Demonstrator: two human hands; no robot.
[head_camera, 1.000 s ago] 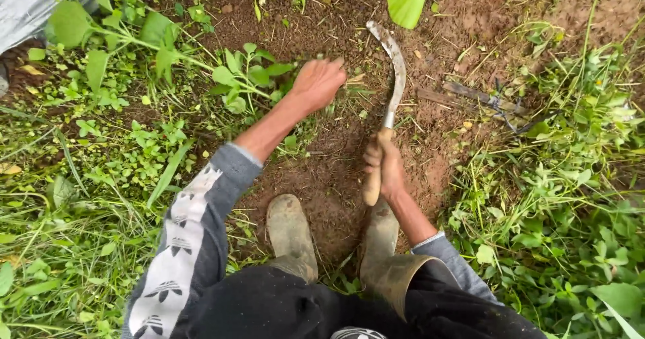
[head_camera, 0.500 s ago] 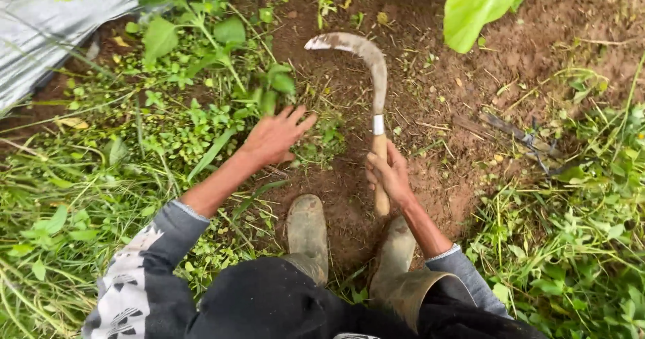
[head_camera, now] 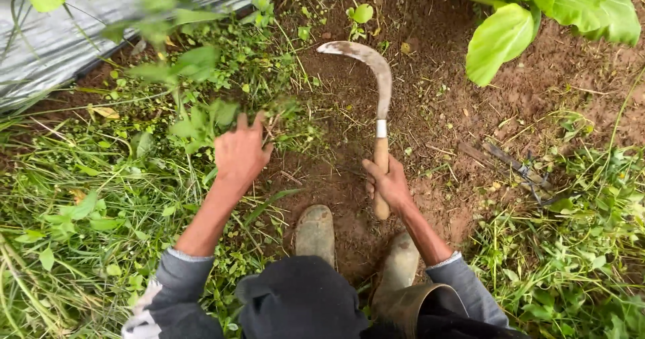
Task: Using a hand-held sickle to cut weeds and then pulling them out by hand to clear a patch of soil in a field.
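My right hand (head_camera: 388,186) grips the wooden handle of a sickle (head_camera: 376,77). Its curved, rusty blade arcs up and to the left over bare brown soil. My left hand (head_camera: 240,152) reaches into a clump of green weeds (head_camera: 198,120), fingers spread among the leaves and stems. Whether it has closed on any stem is not visible. Both arms wear grey sleeves. My two muddy boots (head_camera: 316,231) stand on the soil just below the hands.
A grey plastic sheet (head_camera: 60,43) lies at the upper left. A plant with broad green leaves (head_camera: 510,36) stands at the upper right. Thick grass and weeds (head_camera: 578,258) cover both sides. A dark twig (head_camera: 514,167) lies on the soil to the right.
My left hand has moved left, from beside the sickle into the weeds. The sickle blade has swung from pointing up-right to curving up-left. The view has shifted toward the plastic sheet.
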